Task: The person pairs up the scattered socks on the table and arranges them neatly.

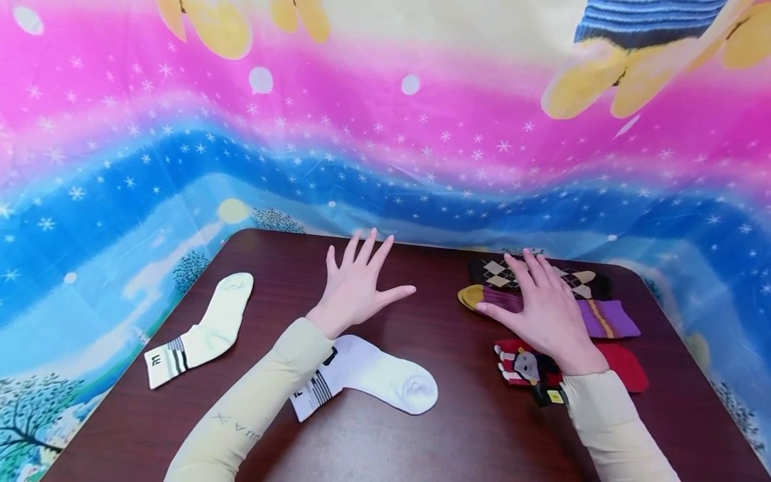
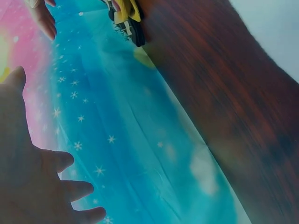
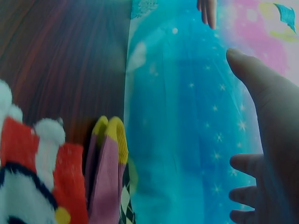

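Fingers spread, my left hand [image 1: 355, 284] is held above the table, just beyond a white sock [image 1: 385, 378] with a striped cuff that my forearm partly covers. Another white sock [image 1: 219, 321] with dark cuff stripes lies flat farther left. My right hand [image 1: 551, 318], also spread and holding nothing, hovers over the socks on the right. Under and around it are a black argyle sock [image 1: 584, 281], a purple sock [image 1: 608, 318] with a yellow toe, and a red sock [image 1: 629, 368] with a character on it. The right hand and sleeve hide parts of these.
The dark wooden table [image 1: 458, 442] has rounded far corners. A printed cloth [image 1: 361, 161] with snowflakes hangs behind it and along both sides. A small black tag [image 1: 551, 395] with a yellow mark lies by the red sock.
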A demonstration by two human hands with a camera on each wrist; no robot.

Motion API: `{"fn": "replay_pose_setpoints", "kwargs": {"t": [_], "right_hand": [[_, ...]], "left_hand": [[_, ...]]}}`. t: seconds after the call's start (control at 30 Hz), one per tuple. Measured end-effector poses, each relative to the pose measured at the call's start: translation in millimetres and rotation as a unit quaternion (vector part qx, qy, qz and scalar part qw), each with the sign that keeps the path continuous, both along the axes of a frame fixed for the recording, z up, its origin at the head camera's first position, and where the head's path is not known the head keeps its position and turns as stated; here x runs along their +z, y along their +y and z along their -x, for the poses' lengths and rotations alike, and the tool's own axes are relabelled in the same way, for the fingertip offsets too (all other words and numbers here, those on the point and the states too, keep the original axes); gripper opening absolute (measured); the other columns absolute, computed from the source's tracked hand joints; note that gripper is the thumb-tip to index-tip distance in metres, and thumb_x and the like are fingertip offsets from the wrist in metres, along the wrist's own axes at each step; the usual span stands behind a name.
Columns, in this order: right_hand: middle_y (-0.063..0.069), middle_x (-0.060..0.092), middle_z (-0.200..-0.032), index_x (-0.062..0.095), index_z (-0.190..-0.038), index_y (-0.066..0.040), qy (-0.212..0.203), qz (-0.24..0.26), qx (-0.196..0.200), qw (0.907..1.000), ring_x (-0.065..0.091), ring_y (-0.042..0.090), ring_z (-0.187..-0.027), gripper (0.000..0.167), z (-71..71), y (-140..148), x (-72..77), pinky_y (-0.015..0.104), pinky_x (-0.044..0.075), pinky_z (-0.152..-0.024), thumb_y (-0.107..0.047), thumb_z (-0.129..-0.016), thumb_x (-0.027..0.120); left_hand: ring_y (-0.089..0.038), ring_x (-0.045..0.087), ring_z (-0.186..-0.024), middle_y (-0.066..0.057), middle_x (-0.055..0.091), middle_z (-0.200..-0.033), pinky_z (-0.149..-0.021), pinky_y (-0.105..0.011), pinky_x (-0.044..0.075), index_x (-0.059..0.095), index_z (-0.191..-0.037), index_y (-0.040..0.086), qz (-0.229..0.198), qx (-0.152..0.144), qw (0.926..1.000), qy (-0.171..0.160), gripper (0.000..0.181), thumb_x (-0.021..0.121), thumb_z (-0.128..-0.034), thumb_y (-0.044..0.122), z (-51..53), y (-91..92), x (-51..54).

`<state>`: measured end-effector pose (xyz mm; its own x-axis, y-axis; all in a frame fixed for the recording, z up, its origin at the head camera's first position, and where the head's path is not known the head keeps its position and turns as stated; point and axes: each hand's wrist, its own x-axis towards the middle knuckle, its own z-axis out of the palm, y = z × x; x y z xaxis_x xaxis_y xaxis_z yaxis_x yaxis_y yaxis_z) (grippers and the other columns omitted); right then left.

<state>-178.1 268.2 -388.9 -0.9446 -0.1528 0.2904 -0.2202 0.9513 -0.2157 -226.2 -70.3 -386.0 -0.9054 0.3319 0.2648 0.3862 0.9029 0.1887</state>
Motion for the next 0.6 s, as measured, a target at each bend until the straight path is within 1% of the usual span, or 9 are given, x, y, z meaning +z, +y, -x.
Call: {"fn": "replay_pose_setpoints", "kwargs": {"t": [0.17, 0.3, 0.43, 0.6], "right_hand": [[0.020, 0.018, -0.166, 0.029, -0.162, -0.017, 0.004, -0.004, 0.018, 0.9998, 0.013, 0.044, -0.150, 0.105, -1.4, -9.3, -1.2, 0.074, 0.017, -0.108, -0.079, -0.083, 0.060], [0.018, 0.021, -0.165, 0.031, -0.161, -0.017, 0.004, -0.001, 0.025, 0.9997, 0.014, 0.042, -0.151, 0.105, -2.2, -17.7, -4.3, 0.076, 0.019, -0.106, -0.079, -0.082, 0.061], [0.017, 0.026, -0.164, 0.034, -0.160, -0.017, 0.007, 0.009, 0.035, 0.9993, 0.018, 0.042, -0.149, 0.106, -4.4, -26.0, -7.3, 0.075, 0.021, -0.106, -0.081, -0.081, 0.061], [0.015, 0.029, -0.162, 0.039, -0.158, -0.017, 0.007, 0.015, 0.055, 0.9983, 0.027, 0.042, -0.146, 0.104, -8.8, -36.2, -10.7, 0.070, 0.024, -0.108, -0.083, -0.080, 0.059]], "left_hand": [[-0.032, 0.002, -0.154, -0.002, 0.009, -0.170, -0.112, -0.071, 0.005, 0.017, -0.165, 0.033, -0.010, 0.003, 0.9999, -0.011, 0.105, 0.034, -0.0808, 0.094, -4.5, -7.2, -1.5], [-0.034, 0.008, -0.153, -0.001, 0.008, -0.170, -0.112, -0.071, 0.006, 0.018, -0.165, 0.031, -0.007, 0.002, 0.9999, -0.012, 0.105, 0.037, -0.0815, 0.092, -8.0, -12.2, -4.1], [-0.034, 0.015, -0.151, -0.005, 0.017, -0.168, -0.113, -0.069, 0.007, 0.023, -0.164, 0.027, 0.000, -0.003, 0.9999, -0.014, 0.106, 0.043, -0.0815, 0.090, -12.8, -16.2, -6.5], [-0.035, 0.021, -0.150, -0.009, 0.029, -0.164, -0.113, -0.068, 0.010, 0.034, -0.161, 0.023, 0.014, -0.011, 0.9996, -0.022, 0.103, 0.051, -0.0818, 0.086, -20.3, -21.0, -10.4]]}}
